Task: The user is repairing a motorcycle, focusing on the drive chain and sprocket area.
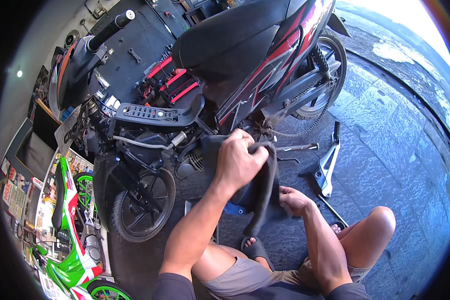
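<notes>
A dark grey rag [265,187] hangs in front of me, its folds drooping toward the floor. My left hand [239,162] is closed on its upper part, fingers bent over the cloth. Lower and to the right, my right hand [295,200] pinches the rag's edge. Just beyond stands a motorbike [225,47] with a black seat and red-and-grey side panels. Its greasy drive chain [305,134] and sprocket area are exposed behind the left hand. Part of the engine [192,166] shows left of my left wrist, while the cloth hides some of the bike's lower side.
A silver footrest bracket [326,172] and a thin metal rod [332,211] lie on the tiles at right. Under the rag shows a blue tray [235,210]. A green, white and red small motorbike [71,250] stands at left. Red-and-black equipment [175,82] sits behind the bike.
</notes>
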`<state>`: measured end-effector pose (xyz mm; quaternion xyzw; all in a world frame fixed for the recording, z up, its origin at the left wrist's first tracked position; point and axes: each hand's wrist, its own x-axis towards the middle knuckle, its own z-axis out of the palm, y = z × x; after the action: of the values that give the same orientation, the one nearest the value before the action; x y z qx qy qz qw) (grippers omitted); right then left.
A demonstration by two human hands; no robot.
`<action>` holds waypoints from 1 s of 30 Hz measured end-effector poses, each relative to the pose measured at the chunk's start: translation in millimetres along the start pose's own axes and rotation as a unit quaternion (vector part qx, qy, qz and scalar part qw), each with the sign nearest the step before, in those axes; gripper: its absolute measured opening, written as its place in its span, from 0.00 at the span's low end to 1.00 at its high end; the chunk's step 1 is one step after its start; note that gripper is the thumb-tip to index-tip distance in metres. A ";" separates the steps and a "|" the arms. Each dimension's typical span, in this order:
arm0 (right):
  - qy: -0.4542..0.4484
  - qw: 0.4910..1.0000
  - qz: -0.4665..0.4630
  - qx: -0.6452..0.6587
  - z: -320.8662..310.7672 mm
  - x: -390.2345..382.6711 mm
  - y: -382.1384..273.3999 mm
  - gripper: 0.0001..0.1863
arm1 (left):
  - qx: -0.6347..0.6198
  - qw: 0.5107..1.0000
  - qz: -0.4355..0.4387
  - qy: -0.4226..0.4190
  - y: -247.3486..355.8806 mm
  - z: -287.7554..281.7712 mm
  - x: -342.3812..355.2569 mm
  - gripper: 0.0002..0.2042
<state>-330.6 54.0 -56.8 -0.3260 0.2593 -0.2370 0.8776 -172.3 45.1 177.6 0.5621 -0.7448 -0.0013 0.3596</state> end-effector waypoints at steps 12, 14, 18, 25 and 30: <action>-0.053 0.843 -0.212 0.491 33.3 -1.7 22.2 0.49 | -0.462 0.759 -0.458 0.042 -62.8 3.8 -7.7 0.13; 0.112 0.856 -0.162 0.479 38.6 1.8 19.3 0.55 | -0.476 0.740 -0.471 0.055 -64.2 1.5 -14.9 0.13; 0.011 0.868 -0.205 0.452 40.4 -8.1 15.3 0.44 | -0.516 0.721 -0.461 0.053 -69.8 -6.6 -30.6 0.10; 0.191 0.956 -0.220 -0.046 48.4 -38.5 -53.0 0.47 | -0.546 0.755 -0.356 0.075 -90.8 -22.4 -50.4 0.06; 0.228 0.920 -0.314 -0.060 34.1 -60.2 -110.5 0.41 | -0.573 0.716 -0.384 0.107 -102.0 -36.5 -53.5 0.03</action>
<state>-382.4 30.0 60.4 -0.3803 0.3507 -0.5521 0.6539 -61.5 67.1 134.7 0.4826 -0.2777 -0.5059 0.6588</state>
